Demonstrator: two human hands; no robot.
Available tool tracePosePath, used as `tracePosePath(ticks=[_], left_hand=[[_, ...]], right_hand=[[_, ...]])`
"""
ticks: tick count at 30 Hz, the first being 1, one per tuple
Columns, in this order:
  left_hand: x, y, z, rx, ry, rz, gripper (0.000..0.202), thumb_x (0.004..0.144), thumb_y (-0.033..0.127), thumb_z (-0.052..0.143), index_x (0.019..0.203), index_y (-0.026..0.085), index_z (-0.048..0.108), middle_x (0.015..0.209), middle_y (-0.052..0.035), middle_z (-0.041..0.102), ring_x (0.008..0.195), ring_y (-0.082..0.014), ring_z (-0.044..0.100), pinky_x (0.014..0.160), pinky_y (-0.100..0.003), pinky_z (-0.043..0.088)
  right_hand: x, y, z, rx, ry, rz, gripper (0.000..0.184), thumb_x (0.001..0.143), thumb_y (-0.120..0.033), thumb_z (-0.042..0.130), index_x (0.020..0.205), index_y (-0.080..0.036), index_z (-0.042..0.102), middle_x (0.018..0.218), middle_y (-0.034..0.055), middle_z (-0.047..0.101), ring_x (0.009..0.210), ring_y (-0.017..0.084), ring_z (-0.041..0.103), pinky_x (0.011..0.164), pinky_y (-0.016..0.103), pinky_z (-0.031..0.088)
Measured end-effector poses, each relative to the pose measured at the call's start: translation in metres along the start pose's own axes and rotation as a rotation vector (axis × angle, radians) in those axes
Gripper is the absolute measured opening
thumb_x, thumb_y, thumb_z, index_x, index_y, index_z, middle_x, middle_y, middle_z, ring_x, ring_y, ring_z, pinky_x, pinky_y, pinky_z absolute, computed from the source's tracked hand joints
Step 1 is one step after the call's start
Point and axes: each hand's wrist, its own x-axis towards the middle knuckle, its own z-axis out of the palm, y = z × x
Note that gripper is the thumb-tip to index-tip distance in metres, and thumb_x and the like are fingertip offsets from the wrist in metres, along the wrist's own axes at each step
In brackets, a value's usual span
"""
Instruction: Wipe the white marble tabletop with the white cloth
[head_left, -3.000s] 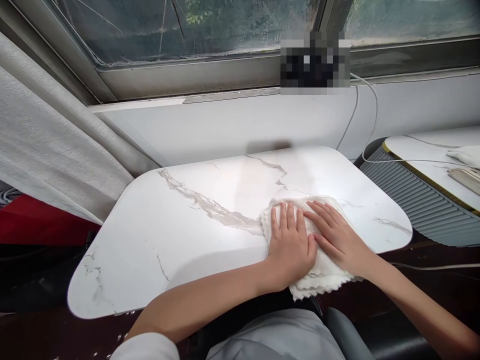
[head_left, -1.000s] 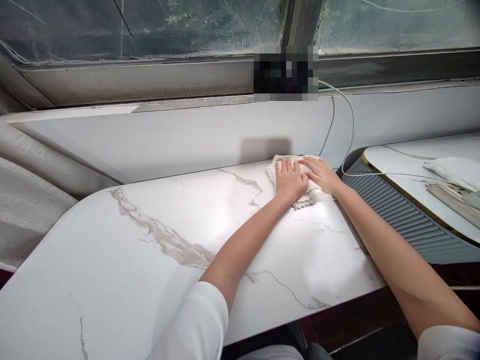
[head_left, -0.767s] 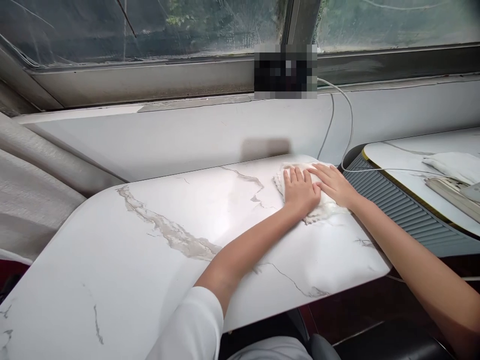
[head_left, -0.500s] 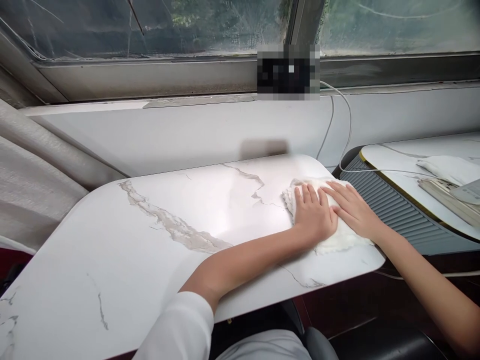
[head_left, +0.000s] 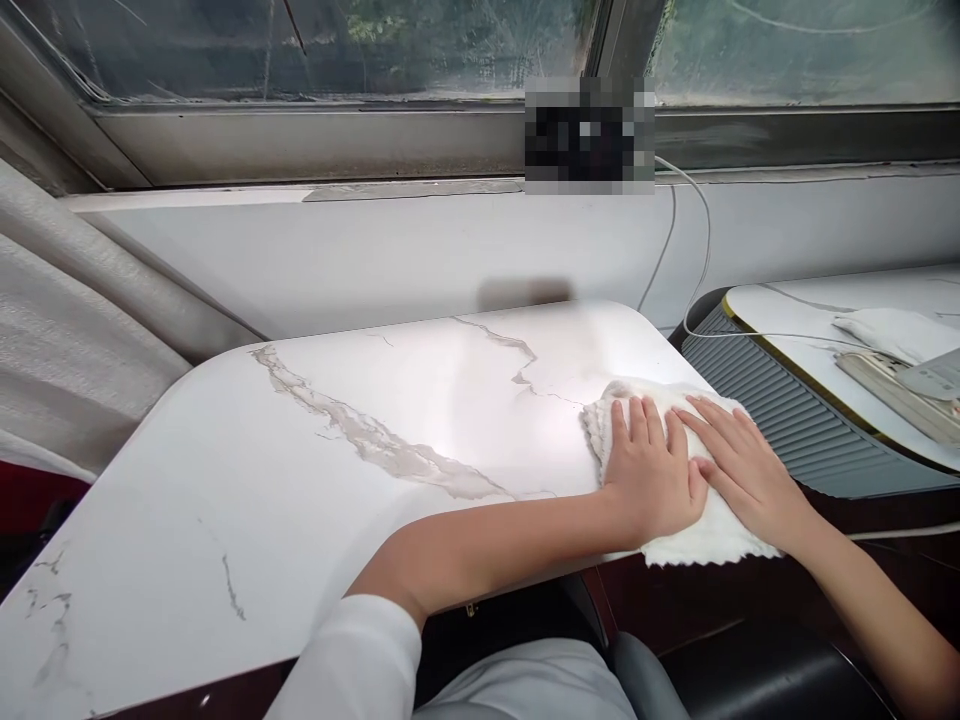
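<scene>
A white cloth (head_left: 675, 545) with a scalloped edge lies at the right end of the white marbled table (head_left: 300, 520). Its near part hangs over the table's front edge. My left hand (head_left: 651, 470) rests flat on the cloth, fingers stretched toward the window. Beside it, my right hand (head_left: 750, 470) also presses down flat, its fingers pointing forward and left, open and slightly spread. The thumbs of both hands nearly meet. The cloth under the palms is hidden.
To the right stands a second marbled table (head_left: 795, 298) with a grey ribbed side, bearing another white cloth (head_left: 896, 332) and a beige flat device (head_left: 892, 390). A white cable (head_left: 709, 230) runs down from the sill. A curtain (head_left: 82, 320) hangs at the left; a black seat (head_left: 780, 675) is below.
Both hands and the cloth have slid toward me and a little right, bringing the cloth's near part over the front edge. The view has shifted slightly.
</scene>
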Motion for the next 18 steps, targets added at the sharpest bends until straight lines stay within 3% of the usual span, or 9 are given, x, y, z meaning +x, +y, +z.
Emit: tracePosePath(ticks=[4, 9, 14, 18], left_hand=[[-0.007, 0.001, -0.003, 0.005, -0.004, 0.016, 0.061, 0.099, 0.038, 0.030, 0.146, -0.001, 0.037, 0.149, -0.0261, 0.040, 0.142, -0.0387, 0.032, 0.117, -0.055, 0.022], [-0.004, 0.001, -0.002, 0.015, 0.013, 0.017, 0.061, 0.098, 0.037, 0.031, 0.145, -0.001, 0.038, 0.148, -0.0269, 0.042, 0.141, -0.0395, 0.034, 0.116, -0.056, 0.024], [0.006, -0.002, 0.003, 0.024, 0.036, 0.003, 0.060, 0.097, 0.037, 0.032, 0.144, 0.000, 0.041, 0.147, -0.0264, 0.044, 0.138, -0.0399, 0.038, 0.112, -0.057, 0.028], [0.012, -0.005, 0.003, 0.028, 0.031, -0.004, 0.060, 0.097, 0.036, 0.030, 0.144, 0.000, 0.041, 0.147, -0.0259, 0.044, 0.139, -0.0394, 0.037, 0.113, -0.058, 0.027]], right_hand=[[-0.008, -0.008, -0.001, -0.001, -0.006, 0.018, 0.055, 0.100, -0.041, 0.025, 0.154, -0.036, 0.017, 0.157, 0.0063, 0.032, 0.145, 0.031, 0.029, 0.117, 0.064, 0.019], [-0.004, 0.004, 0.001, 0.006, -0.036, 0.017, 0.055, 0.100, -0.042, 0.025, 0.154, -0.038, 0.017, 0.161, 0.0035, 0.025, 0.147, 0.033, 0.023, 0.116, 0.065, 0.020], [0.012, 0.015, 0.002, 0.008, -0.052, 0.004, 0.055, 0.099, -0.043, 0.026, 0.153, -0.036, 0.022, 0.156, 0.0046, 0.036, 0.144, 0.031, 0.031, 0.115, 0.059, 0.027], [0.018, 0.017, 0.003, -0.006, -0.041, -0.002, 0.054, 0.099, -0.042, 0.026, 0.153, -0.035, 0.023, 0.156, 0.0043, 0.036, 0.144, 0.029, 0.031, 0.116, 0.057, 0.025]])
